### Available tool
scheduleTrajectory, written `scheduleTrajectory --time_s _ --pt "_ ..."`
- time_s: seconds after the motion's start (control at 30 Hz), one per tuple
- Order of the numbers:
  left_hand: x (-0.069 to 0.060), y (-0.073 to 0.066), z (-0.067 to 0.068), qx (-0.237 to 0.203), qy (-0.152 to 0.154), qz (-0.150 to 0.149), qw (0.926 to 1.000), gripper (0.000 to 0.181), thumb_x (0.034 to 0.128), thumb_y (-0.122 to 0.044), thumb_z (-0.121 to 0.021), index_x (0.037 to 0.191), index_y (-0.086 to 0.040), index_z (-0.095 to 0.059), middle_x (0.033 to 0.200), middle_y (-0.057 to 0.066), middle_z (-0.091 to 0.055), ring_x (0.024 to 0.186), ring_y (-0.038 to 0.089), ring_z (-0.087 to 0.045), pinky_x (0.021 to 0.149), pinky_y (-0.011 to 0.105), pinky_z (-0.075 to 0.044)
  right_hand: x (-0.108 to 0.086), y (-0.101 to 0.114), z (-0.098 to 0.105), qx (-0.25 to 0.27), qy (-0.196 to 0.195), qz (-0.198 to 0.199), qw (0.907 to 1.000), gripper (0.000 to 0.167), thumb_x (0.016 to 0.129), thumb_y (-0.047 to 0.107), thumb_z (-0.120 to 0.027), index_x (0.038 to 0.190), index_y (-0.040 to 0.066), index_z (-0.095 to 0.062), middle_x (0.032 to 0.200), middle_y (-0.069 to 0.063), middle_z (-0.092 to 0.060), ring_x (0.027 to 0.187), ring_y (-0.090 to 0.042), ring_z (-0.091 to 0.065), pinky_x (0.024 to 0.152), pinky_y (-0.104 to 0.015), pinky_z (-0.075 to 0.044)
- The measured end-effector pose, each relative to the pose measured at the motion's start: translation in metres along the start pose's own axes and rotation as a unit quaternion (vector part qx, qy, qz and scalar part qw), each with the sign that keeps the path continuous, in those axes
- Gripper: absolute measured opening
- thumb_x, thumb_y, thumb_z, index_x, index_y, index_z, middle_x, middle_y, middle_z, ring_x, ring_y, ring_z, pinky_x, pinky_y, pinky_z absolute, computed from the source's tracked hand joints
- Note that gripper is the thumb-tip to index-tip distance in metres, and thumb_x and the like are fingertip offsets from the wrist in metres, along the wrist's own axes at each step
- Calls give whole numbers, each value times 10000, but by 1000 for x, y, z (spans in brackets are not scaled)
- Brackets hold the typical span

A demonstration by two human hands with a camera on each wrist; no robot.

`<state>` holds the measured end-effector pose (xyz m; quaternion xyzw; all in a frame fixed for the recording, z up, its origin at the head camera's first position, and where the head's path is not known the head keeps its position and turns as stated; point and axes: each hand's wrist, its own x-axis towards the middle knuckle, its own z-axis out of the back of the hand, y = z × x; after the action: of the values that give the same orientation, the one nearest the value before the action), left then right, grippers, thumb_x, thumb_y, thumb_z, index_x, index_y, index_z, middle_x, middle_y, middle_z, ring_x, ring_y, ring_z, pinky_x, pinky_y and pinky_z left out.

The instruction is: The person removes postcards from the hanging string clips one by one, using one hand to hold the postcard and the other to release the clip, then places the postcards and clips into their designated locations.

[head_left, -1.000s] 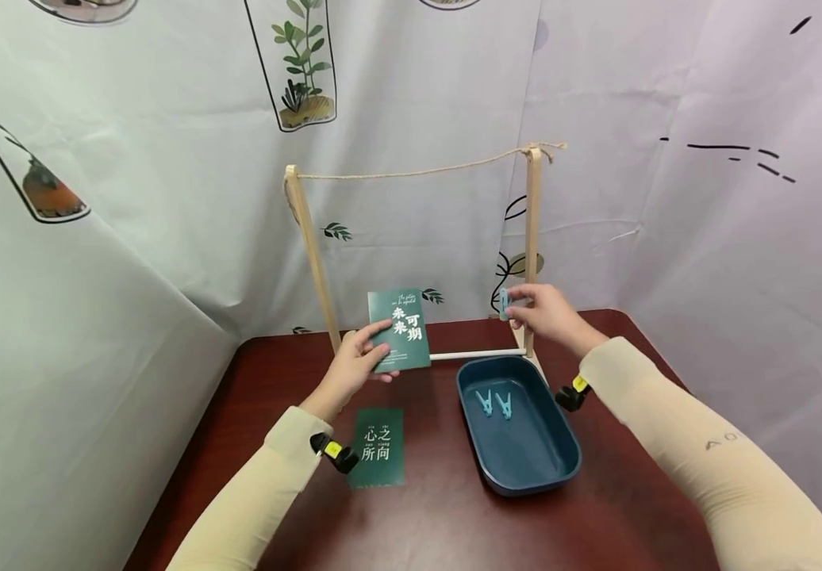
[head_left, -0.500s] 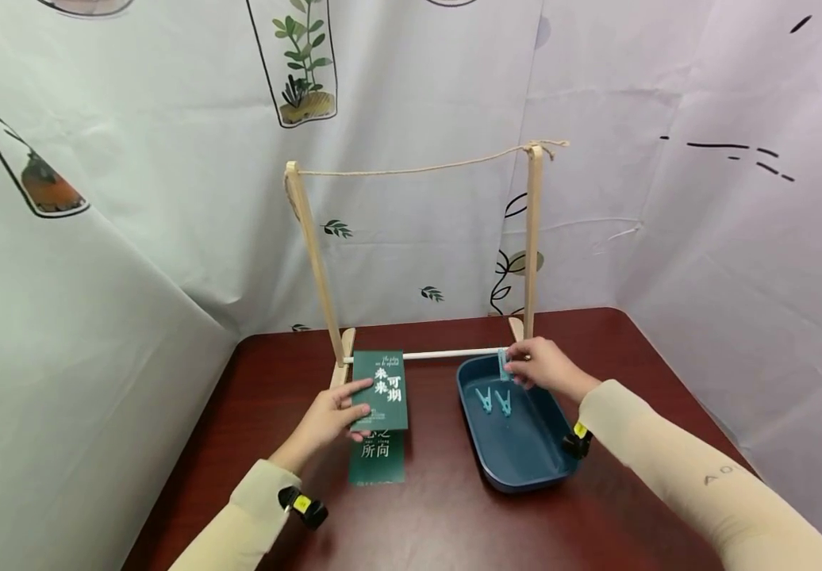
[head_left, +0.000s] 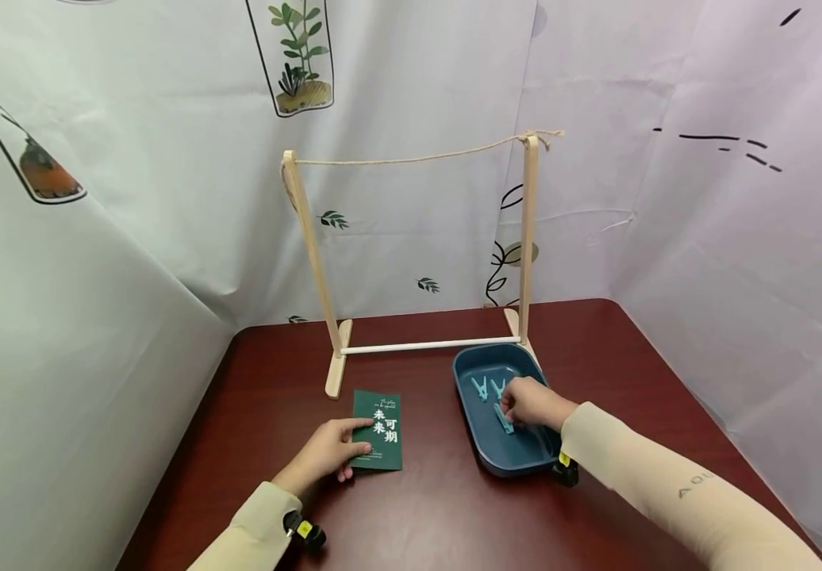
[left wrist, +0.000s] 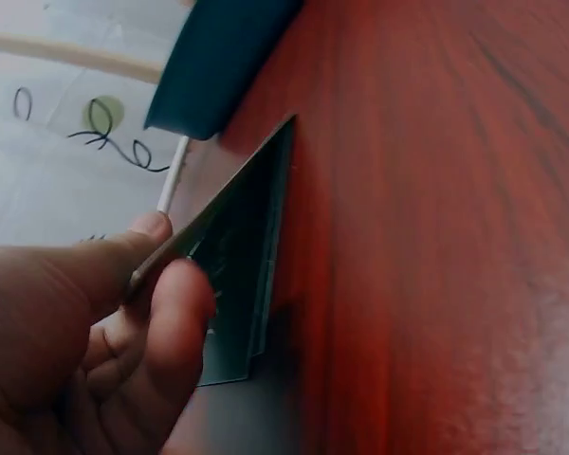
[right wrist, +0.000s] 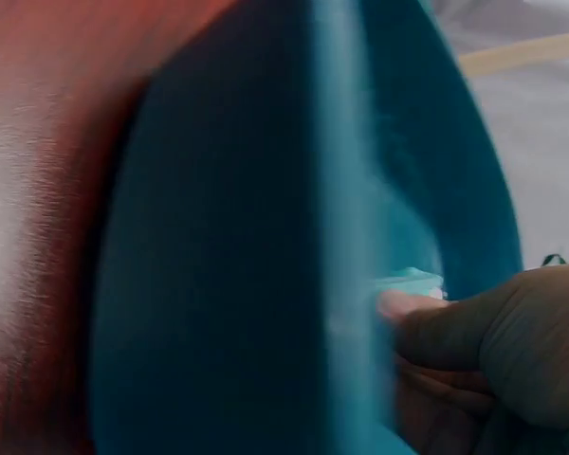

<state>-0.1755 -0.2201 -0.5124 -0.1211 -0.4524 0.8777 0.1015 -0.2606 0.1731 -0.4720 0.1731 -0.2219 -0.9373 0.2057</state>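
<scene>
In the head view my left hand (head_left: 327,452) pinches a green card (head_left: 377,444) with white characters by its left edge, thumb on top. The left wrist view shows this card tilted, its far edge low over a second green card (left wrist: 232,365) on the table. From the head that second card is hidden. My right hand (head_left: 534,403) reaches down into the dark blue tray (head_left: 493,456), its fingers on a light blue clothespin (head_left: 503,419) low in the tray. Two more clothespins (head_left: 480,388) lie at the tray's far end.
Behind the tray stands a wooden frame (head_left: 528,246) with a twine line (head_left: 397,162) across its top and a white rod (head_left: 428,346) low down. All of it is on a dark red table (head_left: 439,515). A printed white curtain (head_left: 411,238) hangs close behind.
My left hand has lowered the green card from in front of the frame to over the second card. My right hand has brought the clothespin down from beside the right post into the tray.
</scene>
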Motion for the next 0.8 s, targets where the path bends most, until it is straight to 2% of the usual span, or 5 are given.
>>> scheduleTrajectory --time_s 0.13,0.23,0.43,0.63,0.8 --pt "2 3 -5 821 -119 -30 9965 453 904 -178 -775 1338 -118 -660 515 18 -518 348 121 -541 374 328 -491 4 2 -7 -84 -109 12 9999 234 899 -34 -693 721 114 -655 663 20 -594 596 -118 -545 561 -266 -446" --pt "2 6 -9 1163 -142 22 9931 460 886 -199 -794 1324 -134 -673 492 -6 -498 334 103 -519 363 307 -472 4 2 -12 -77 -175 85 9998 224 901 -57 -672 746 103 -645 685 14 -580 598 -121 -538 558 -270 -448" --pt "0 7 -14 1349 -146 117 9907 478 873 -224 -806 1327 -159 -672 448 -35 -423 306 96 -484 357 321 -461 3 1 -18 -154 -353 134 9992 230 905 -70 -657 757 104 -628 662 14 -564 559 -126 -537 545 -282 -448" --pt "-2 10 -16 1456 -59 43 9893 480 906 -284 -772 1357 -197 -633 480 35 -501 314 152 -520 347 341 -464 1 -2 -23 -523 -693 35 9962 239 894 -22 -687 749 125 -567 665 15 -533 585 -132 -506 558 -291 -427" --pt "-1 12 -14 2340 -341 -548 9701 364 980 -280 -682 1332 -188 -656 973 131 -754 817 241 -736 722 445 -586 -4 5 -18 -879 -732 86 9934 96 963 16 -630 943 90 -573 742 5 -546 633 -112 -531 570 -289 -459"
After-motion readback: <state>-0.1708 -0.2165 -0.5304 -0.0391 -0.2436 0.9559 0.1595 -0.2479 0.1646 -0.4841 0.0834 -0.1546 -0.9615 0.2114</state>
